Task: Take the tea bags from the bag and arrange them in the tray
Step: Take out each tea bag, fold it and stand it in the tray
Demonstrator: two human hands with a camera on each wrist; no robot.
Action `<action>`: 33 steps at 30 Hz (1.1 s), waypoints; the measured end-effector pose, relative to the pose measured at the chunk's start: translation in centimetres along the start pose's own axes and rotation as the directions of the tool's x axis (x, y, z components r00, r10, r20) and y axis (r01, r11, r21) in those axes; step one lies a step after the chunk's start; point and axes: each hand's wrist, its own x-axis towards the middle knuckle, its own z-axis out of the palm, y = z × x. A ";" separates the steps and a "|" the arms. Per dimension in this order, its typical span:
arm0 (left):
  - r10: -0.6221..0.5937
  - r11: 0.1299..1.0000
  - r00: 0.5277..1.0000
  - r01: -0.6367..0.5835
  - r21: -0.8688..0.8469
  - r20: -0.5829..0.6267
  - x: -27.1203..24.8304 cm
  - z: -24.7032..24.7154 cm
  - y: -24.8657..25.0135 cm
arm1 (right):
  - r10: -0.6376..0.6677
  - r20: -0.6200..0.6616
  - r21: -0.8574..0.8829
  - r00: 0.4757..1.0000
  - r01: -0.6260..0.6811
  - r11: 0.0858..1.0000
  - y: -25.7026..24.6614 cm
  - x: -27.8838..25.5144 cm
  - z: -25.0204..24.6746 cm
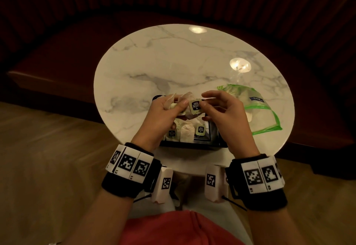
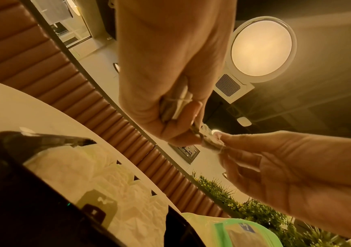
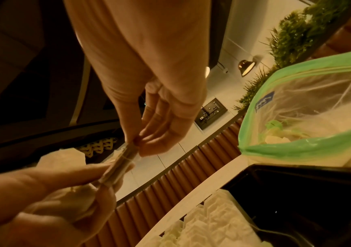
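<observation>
Both hands are raised over the black tray [image 1: 213, 140], close together. My left hand [image 1: 176, 103] grips a small bunch of white tea bags [image 2: 178, 103] in its curled fingers. My right hand [image 1: 201, 104] pinches the green-and-black paper tag [image 1: 195, 106] of one tea bag at the edge of that bunch. In the right wrist view the right hand [image 3: 140, 147] holds this tea bag [image 3: 119, 168] edge-on, against the left hand's fingers. Several tea bags [image 1: 185, 133] lie side by side in the tray. The clear zip bag [image 1: 258, 110] with green edges lies open to the right, with tea bags inside [image 3: 280, 137].
The tray and the zip bag sit near the front edge of a round marble table [image 1: 173, 62]. A dark ribbed bench [image 1: 57, 62] curves round the table's far side. Bare marble lies behind the tray and to its left.
</observation>
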 end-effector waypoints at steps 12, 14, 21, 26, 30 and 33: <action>0.017 0.999 1.000 -0.017 -0.045 0.001 -0.2 0.6 0.6 | -0.106 -0.042 -0.068 0.994 0.103 0.992 0.0 -0.4 -0.4; 0.002 0.997 1.000 -0.004 -0.076 -0.018 -0.1 0.7 0.5 | -0.128 -0.020 -0.143 0.992 0.124 0.982 0.1 -0.3 -0.6; -0.077 0.960 0.997 0.068 -0.272 -0.023 0.0 0.6 1.0 | 0.002 -0.035 0.087 0.999 0.001 0.996 -0.3 -0.5 -0.7; -0.063 0.954 0.998 0.058 -0.294 -0.008 -0.1 0.8 1.0 | 0.059 -0.002 0.192 0.998 -0.058 0.980 -0.3 -0.6 -0.3; -0.037 0.957 0.999 0.037 -0.289 0.005 -0.2 0.8 1.1 | 0.047 -0.028 0.207 0.998 -0.040 0.978 -0.4 -0.7 -0.5; -0.007 0.976 0.997 -0.009 -0.217 -0.071 0.2 0.6 0.8 | 0.040 -0.041 0.187 0.998 -0.032 0.982 -0.4 -0.7 -0.7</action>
